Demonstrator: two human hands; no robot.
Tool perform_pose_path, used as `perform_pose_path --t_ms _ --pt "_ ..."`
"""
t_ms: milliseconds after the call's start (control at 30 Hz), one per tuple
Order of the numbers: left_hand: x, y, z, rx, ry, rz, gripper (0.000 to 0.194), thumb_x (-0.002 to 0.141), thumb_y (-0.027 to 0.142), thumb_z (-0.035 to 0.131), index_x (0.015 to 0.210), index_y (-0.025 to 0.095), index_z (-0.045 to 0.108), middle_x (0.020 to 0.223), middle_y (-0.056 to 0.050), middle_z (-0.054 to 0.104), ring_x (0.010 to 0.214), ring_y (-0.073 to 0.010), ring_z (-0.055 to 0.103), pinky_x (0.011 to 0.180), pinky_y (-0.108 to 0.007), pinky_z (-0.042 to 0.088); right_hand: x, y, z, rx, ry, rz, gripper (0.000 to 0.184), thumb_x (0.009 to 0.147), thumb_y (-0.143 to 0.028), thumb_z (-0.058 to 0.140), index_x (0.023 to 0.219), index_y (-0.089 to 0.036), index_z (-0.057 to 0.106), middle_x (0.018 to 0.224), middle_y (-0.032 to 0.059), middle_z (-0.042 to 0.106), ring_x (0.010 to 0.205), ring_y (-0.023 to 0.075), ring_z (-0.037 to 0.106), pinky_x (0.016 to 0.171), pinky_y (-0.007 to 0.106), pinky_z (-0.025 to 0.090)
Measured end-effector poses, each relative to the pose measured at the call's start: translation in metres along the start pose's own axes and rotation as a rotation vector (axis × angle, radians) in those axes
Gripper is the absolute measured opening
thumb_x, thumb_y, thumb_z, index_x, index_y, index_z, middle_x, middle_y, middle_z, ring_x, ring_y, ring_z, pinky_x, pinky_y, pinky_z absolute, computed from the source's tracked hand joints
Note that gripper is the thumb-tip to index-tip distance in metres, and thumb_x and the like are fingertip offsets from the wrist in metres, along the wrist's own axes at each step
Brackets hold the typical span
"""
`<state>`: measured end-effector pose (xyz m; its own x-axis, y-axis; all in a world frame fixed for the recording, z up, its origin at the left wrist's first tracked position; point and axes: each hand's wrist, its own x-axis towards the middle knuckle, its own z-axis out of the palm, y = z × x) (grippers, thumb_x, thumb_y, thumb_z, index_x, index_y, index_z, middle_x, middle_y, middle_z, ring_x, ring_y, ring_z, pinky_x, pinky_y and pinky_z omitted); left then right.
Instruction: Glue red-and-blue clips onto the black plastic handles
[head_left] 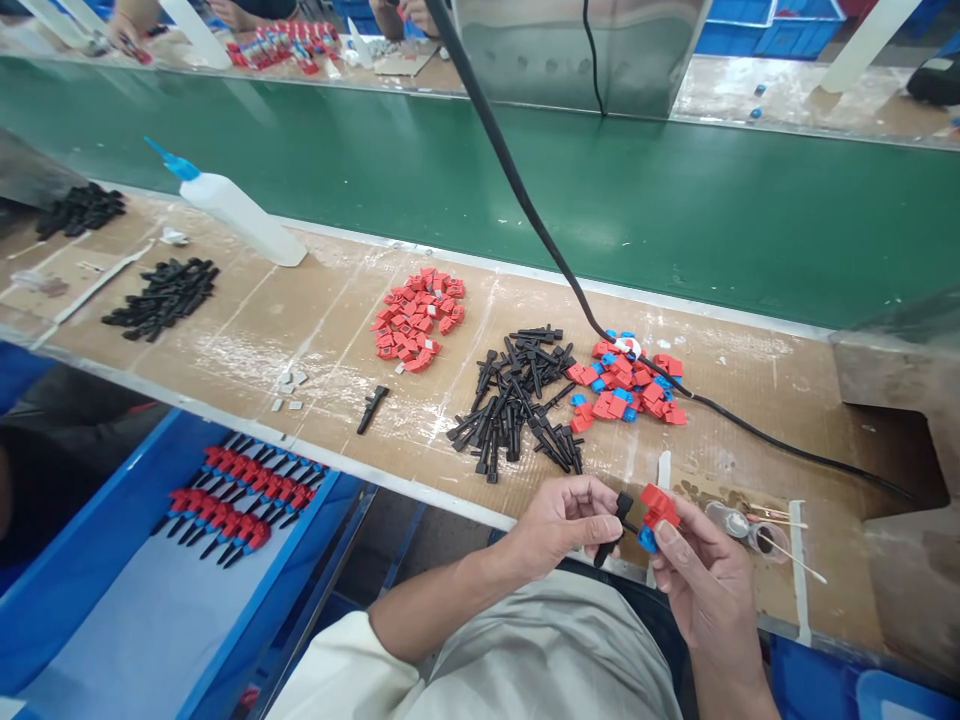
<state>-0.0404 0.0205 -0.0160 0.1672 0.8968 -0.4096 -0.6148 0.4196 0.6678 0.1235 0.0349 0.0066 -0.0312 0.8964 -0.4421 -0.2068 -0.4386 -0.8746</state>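
My left hand [568, 528] pinches a black gun-shaped plastic piece [611, 530] between thumb and fingers. In my right hand [701, 565] is a red and blue plastic piece [657, 512], its blue end turned toward the black piece. The two pieces meet or nearly meet; I cannot tell whether they are joined. Just beyond my hands lie a pile of black gun-shaped pieces [517, 395] and a heap of red and blue pieces [626, 380]. A single black piece [372, 409] lies apart to the left.
A black cable [517, 180] hangs across the bench [757, 370]. Red pieces [416, 320] and a white bottle [244, 215] stand farther left. Cotton swabs [791, 555] lie at right. A blue bin [142, 500] holds rows of assembled pieces. Beyond runs a green belt [720, 220]; other people's hands show behind it.
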Motion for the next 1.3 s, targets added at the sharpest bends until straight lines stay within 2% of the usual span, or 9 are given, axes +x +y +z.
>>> perform_pose_path --t_ms 267,533,700,800,900,967,1033,1200,1300 --pt "-0.004 -0.004 0.0 0.133 0.01 0.074 0.058 0.064 0.059 0.092 0.085 0.015 0.063 0.065 0.001 0.064 0.053 -0.0101 0.058 0.047 -0.021 0.042 0.006 0.018 -0.016 -0.187 -0.05 -0.188 0.041 0.08 -0.045 0.086 0.113 -0.02 0.081 0.07 0.0038 0.069 0.05 0.0141 0.059 0.039 0.024 0.051" --pt "-0.005 0.0 -0.002 0.237 -0.053 0.119 0.055 0.071 0.065 0.085 0.078 0.014 0.064 0.062 0.004 0.055 0.046 -0.0063 0.044 0.046 -0.023 0.035 -0.005 0.015 -0.003 -0.367 -0.001 -0.383 0.024 0.087 -0.039 0.079 0.107 -0.025 0.082 0.077 0.0012 0.067 0.048 0.0104 0.056 0.039 0.021 0.052" --pt "-0.005 -0.002 -0.005 0.282 -0.053 0.151 0.055 0.071 0.065 0.085 0.073 0.014 0.064 0.07 0.004 0.05 0.05 -0.0062 0.045 0.049 -0.024 0.035 -0.006 0.022 0.002 -0.364 -0.016 -0.35 0.028 0.09 -0.041 0.076 0.11 -0.022 0.08 0.076 0.0015 0.067 0.047 0.0106 0.055 0.039 0.022 0.052" --pt "-0.007 0.0 -0.011 0.311 -0.06 0.131 0.056 0.072 0.066 0.084 0.077 0.013 0.066 0.072 0.003 0.052 0.053 -0.0068 0.046 0.051 -0.024 0.036 -0.001 0.019 0.001 -0.311 -0.104 -0.27 0.033 0.091 -0.045 0.075 0.11 -0.018 0.076 0.068 0.0004 0.066 0.047 0.0125 0.059 0.04 0.022 0.053" --pt "-0.007 0.011 -0.02 0.359 -0.117 0.068 0.056 0.073 0.065 0.083 0.084 0.012 0.071 0.071 0.001 0.057 0.056 -0.0095 0.051 0.054 -0.024 0.039 0.005 0.004 -0.006 -0.392 -0.33 -0.243 0.051 0.09 -0.044 0.077 0.134 -0.022 0.064 0.087 0.0043 0.074 0.064 0.0174 0.071 0.048 0.023 0.059" --pt "-0.005 0.021 -0.026 0.408 -0.182 0.028 0.053 0.072 0.061 0.084 0.084 0.01 0.075 0.069 0.0 0.06 0.057 -0.0109 0.053 0.054 -0.024 0.039 0.008 -0.007 -0.013 -0.559 -0.466 -0.365 0.058 0.09 -0.042 0.078 0.142 -0.028 0.058 0.109 0.0078 0.075 0.086 0.0213 0.076 0.063 0.026 0.065" --pt "-0.003 0.031 -0.029 0.47 -0.237 0.016 0.045 0.073 0.053 0.084 0.083 0.01 0.078 0.068 -0.002 0.062 0.057 -0.0112 0.052 0.053 -0.024 0.038 0.009 -0.017 -0.018 -0.76 -0.53 -0.58 0.045 0.093 -0.039 0.076 0.135 -0.029 0.064 0.117 0.0083 0.074 0.1 0.0228 0.075 0.077 0.029 0.066" --pt "-0.009 0.052 -0.024 0.644 -0.295 0.134 0.024 0.084 0.031 0.075 0.096 0.012 0.081 0.078 -0.004 0.068 0.068 -0.0137 0.056 0.061 -0.025 0.041 0.006 -0.028 -0.016 -1.011 -0.495 -1.011 0.029 0.098 -0.034 0.068 0.124 -0.022 0.064 0.097 0.0075 0.076 0.079 0.0197 0.074 0.07 0.028 0.063" --pt "-0.018 0.063 -0.022 0.864 -0.425 0.363 0.039 0.09 0.035 0.073 0.122 0.012 0.073 0.086 -0.004 0.066 0.069 -0.0141 0.057 0.065 -0.025 0.046 0.005 -0.028 -0.013 -1.062 -0.46 -1.123 0.028 0.1 -0.036 0.065 0.123 -0.021 0.063 0.095 0.008 0.077 0.074 0.0205 0.075 0.067 0.029 0.063"
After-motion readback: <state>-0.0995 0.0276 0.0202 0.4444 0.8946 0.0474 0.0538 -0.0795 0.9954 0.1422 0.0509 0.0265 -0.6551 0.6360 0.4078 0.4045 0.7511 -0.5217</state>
